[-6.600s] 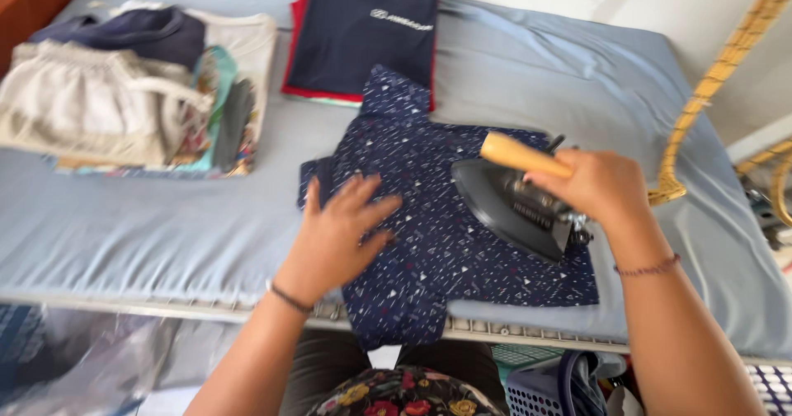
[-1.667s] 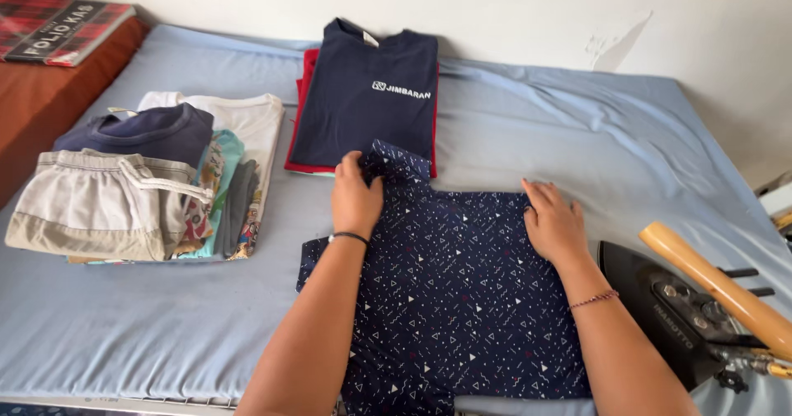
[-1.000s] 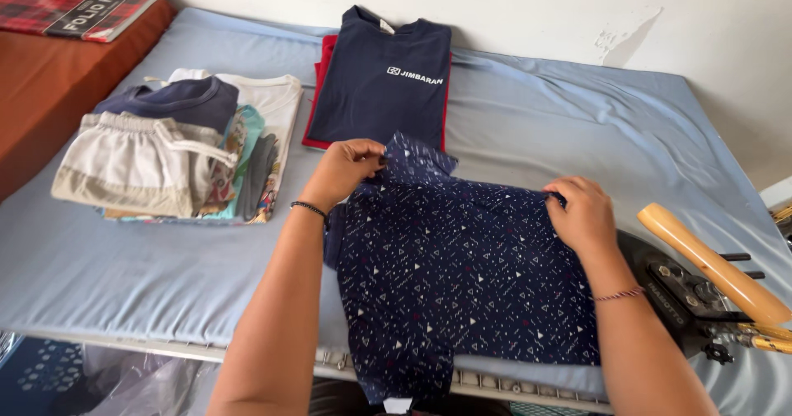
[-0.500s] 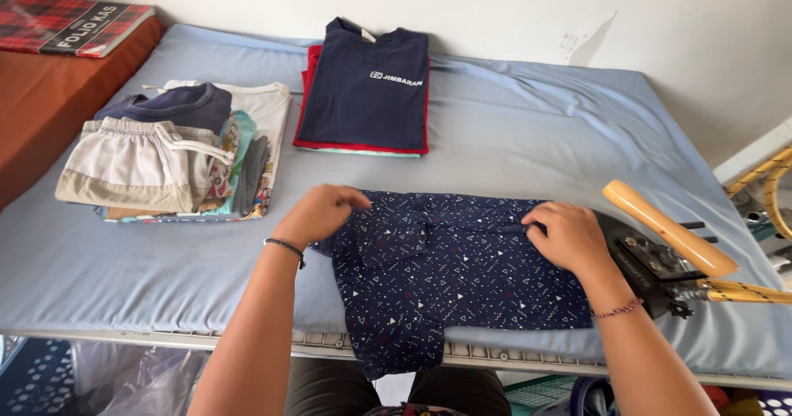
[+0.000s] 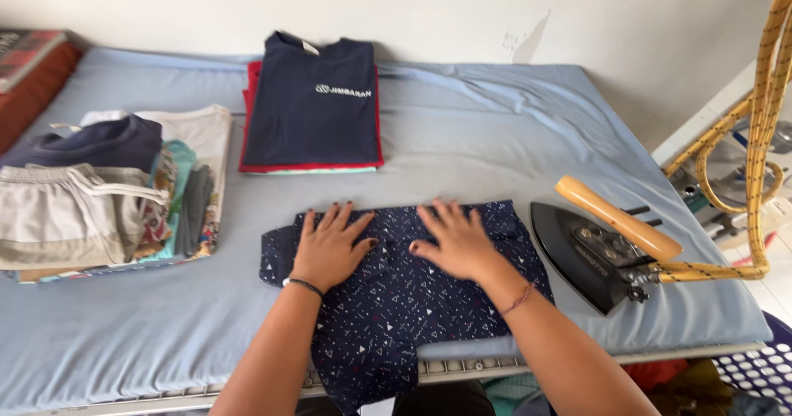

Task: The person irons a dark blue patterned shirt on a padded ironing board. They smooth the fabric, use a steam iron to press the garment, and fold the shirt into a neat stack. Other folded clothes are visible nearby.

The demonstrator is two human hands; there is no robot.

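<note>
We have both hands flat on the dark blue patterned garment (image 5: 412, 300), which lies folded near the front edge of the blue-padded bench (image 5: 511, 136), its lower part hanging over that edge. Our left hand (image 5: 328, 247) rests on the garment's left half, fingers spread wide and palm down, gripping nothing. Our right hand (image 5: 456, 241) presses just beside it at 3 o'clock, equally open and flat, holding nothing either.

The fabric looks thin, light and soft, so we judge it will crease, slump and slide on the padded cover rather than hold any shape. It is not fragile, but a one-handed pinch would likely undo the fold. The better hold, we think, is at the two folded side edges or under both ends with flat palms, so the layers stay stacked.

At 3 o'clock from the garment, near but apart, sits the black iron (image 5: 590, 255) with its wooden handle (image 5: 615, 218), a yellow braided cord (image 5: 759, 136) running off to the right. At 12 o'clock lies a folded navy shirt (image 5: 312, 103) on top of a red one. At 9 o'clock, well apart, a pile of folded clothes (image 5: 99, 193) is stacked.
</note>
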